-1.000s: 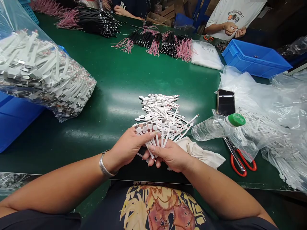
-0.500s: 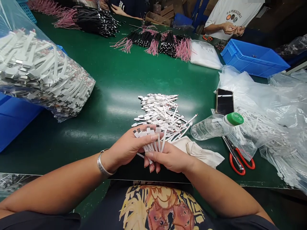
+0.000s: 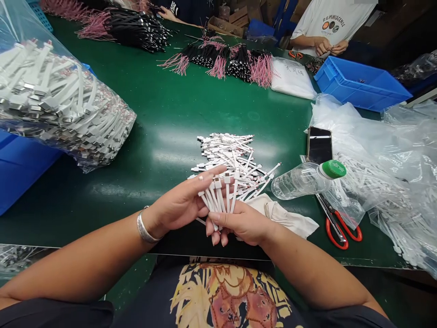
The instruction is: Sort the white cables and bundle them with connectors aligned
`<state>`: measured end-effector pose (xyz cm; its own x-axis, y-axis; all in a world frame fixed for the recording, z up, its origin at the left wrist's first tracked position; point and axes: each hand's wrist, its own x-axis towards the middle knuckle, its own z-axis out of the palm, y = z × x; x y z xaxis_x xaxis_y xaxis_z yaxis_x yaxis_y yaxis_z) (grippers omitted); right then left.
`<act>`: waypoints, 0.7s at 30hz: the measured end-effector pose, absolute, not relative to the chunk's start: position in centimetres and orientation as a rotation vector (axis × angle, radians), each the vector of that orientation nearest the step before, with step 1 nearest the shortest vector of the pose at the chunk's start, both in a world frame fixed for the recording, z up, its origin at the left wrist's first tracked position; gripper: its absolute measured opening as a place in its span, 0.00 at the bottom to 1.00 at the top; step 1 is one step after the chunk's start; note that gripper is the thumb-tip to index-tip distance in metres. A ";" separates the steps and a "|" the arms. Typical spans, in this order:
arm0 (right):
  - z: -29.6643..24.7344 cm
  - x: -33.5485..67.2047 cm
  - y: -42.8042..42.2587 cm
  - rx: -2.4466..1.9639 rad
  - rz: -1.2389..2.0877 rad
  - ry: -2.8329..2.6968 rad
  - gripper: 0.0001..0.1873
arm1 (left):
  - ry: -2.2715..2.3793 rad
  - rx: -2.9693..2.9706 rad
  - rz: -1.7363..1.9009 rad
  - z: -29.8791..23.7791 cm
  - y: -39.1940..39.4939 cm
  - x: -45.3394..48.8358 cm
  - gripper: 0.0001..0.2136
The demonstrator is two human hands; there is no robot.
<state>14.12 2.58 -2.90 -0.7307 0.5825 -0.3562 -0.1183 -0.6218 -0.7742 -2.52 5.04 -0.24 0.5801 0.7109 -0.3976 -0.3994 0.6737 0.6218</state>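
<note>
My left hand [image 3: 179, 200], with a silver bangle [image 3: 145, 230] at the wrist, lies with straight fingers against the back of a bunch of white flat cables [image 3: 216, 198]. My right hand [image 3: 239, 223] grips the lower part of that bunch, and the connector ends stick upward. Just beyond my hands lies a loose pile of similar white cables [image 3: 228, 157] on the green table [image 3: 164, 91]. A crumpled beige cloth [image 3: 285, 218] touches the side of my right hand.
To the right lie a plastic bottle [image 3: 300, 181], a phone [image 3: 319, 146], red-handled scissors [image 3: 337, 232] and clear bags [image 3: 378, 146]. A full bag of cables [image 3: 58, 95] sits left. Black-and-pink wire bundles [image 3: 218, 61] and a blue crate [image 3: 362, 82] stand beyond; a co-worker's hands [image 3: 329, 45] work far right.
My left hand has lifted off the connector ends and its fingers have straightened. The cable ends now stand more neatly side by side in the bunch.
</note>
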 end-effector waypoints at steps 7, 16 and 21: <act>-3.2 14.0 2.6 -0.949 2.265 -0.889 0.19 | 0.736 0.686 0.769 -0.4 5.2 -2.7 0.23; -3.2 14.0 2.7 -1.006 2.205 -0.853 0.19 | 0.913 0.809 0.853 -1.4 5.4 -2.6 0.20; -3.2 14.1 2.7 -1.011 2.201 -0.873 0.19 | 0.929 0.818 0.867 -1.4 5.5 -2.6 0.19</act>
<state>14.06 2.68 -3.22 -0.5591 0.7046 -0.4369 -0.2134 -0.6316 -0.7454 -2.56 5.46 -1.37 0.3351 0.8856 -0.3215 -0.2602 0.4150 0.8718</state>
